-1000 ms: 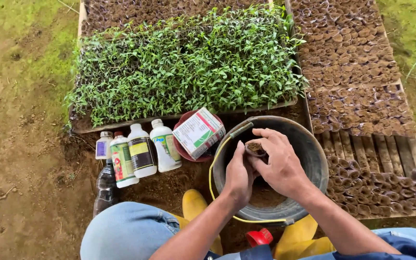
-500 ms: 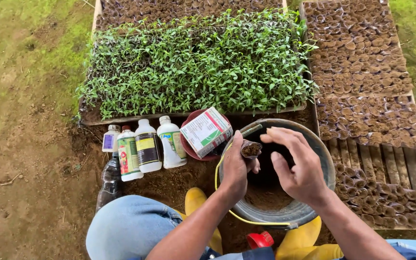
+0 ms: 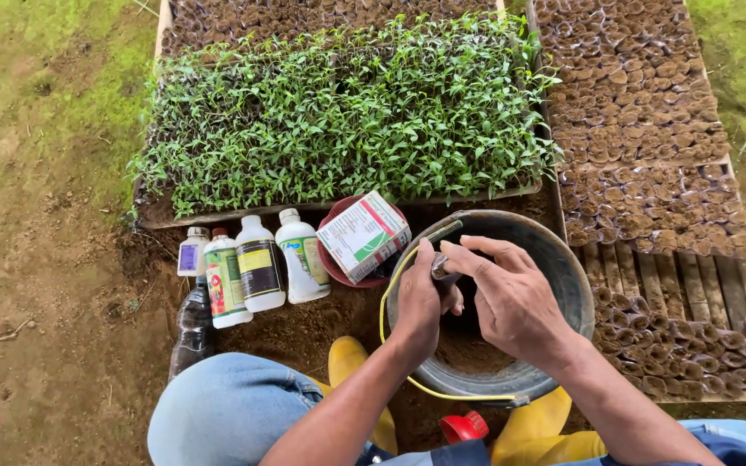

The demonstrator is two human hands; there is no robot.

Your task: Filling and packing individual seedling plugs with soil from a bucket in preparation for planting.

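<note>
Small seedling pot (image 3: 440, 266) held over the metal bucket (image 3: 563, 259), lower centre of frame.

Pot is pinched by left hand (image 3: 420, 302) fingers; right hand (image 3: 511, 298) fingers are pressed together at its rim. Soil-filled pots (image 3: 641, 103) are seen upper right; filling judged unfinished, soil (image 3: 464, 345) left in bucket.

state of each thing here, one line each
left hand: holding a small pot over the bucket
right hand: fingers at the pot
small pot: held, mostly hidden
bucket: upright, soil inside
bottles: upright, capped
seedling tray: full, green
box: tilted in a red bowl
</note>
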